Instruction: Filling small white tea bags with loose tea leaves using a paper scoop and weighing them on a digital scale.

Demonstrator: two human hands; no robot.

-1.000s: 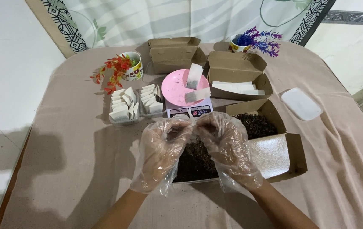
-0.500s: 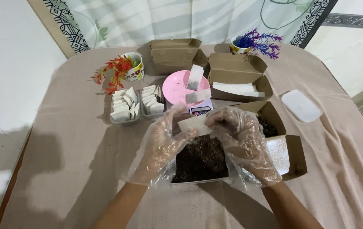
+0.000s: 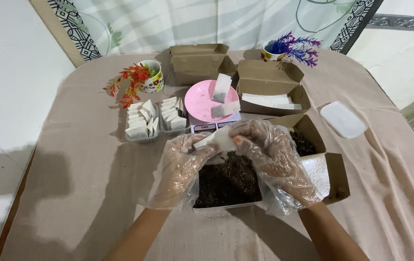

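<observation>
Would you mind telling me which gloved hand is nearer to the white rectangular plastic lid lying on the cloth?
Right. The right hand is beside the brown box, just left of the white rectangular plastic lid; the left hand lies farther left.

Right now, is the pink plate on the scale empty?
No, the pink plate carries two small white sachets, one leaning upright and one lying near its front edge.

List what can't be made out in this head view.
- Small white bag: its lower part is hidden by the gloved left hand and right hand.
- Dark loose material in the tray: too fine to identify.
- Scale display: covered by the hands.
- Closed brown box: contents unseen.
</observation>
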